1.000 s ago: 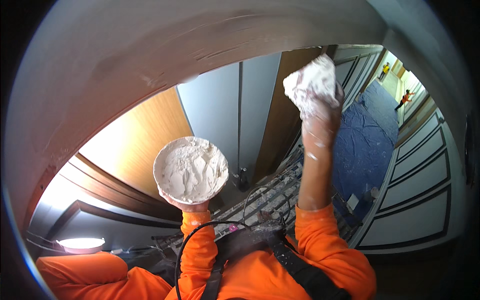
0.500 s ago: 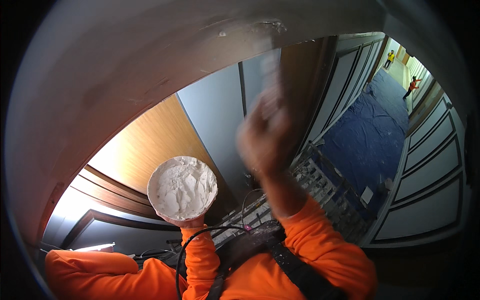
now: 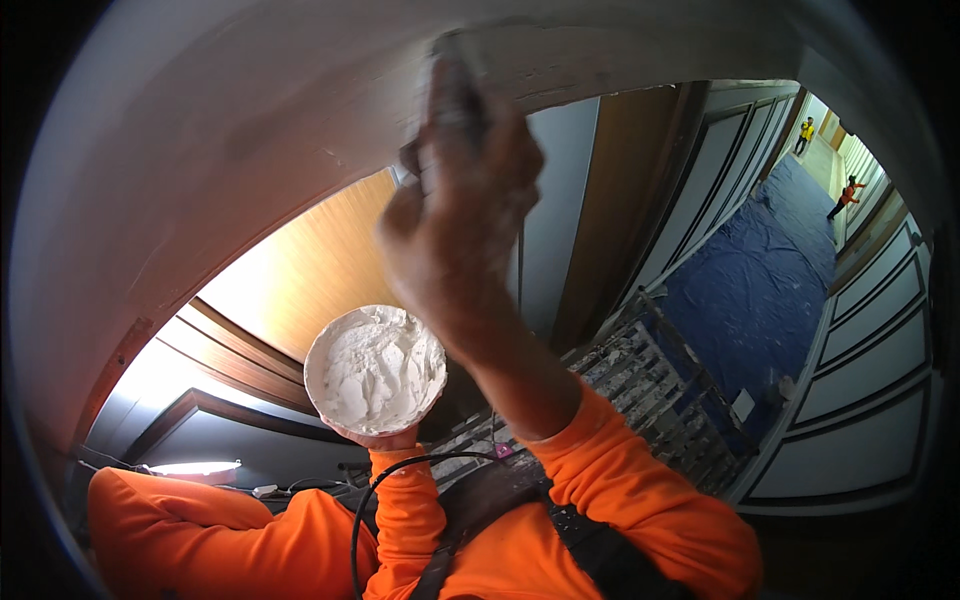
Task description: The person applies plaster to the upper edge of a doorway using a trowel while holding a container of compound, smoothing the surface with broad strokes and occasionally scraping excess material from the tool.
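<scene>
Bowl (image 3: pixel 313 373), just one, rests in left grip (image 3: pixel 388 440).

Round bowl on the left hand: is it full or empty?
Well filled, it seems: white paste hides the bottom of the bowl and spreads nearly to its rim. How deep it goes cannot be told.

At the upper right of the frame, a pale strip of floor (image 3: pixel 822 168) is left uncovered, while below it a creased dark-blue sheet (image 3: pixel 745 265) is spread. On the sheet, a small white rectangular piece (image 3: pixel 742 404) is seen. At lower centre-right, a grey slatted platform (image 3: pixel 645 385) is spattered with whitish residue (image 3: pixel 602 362).
</scene>
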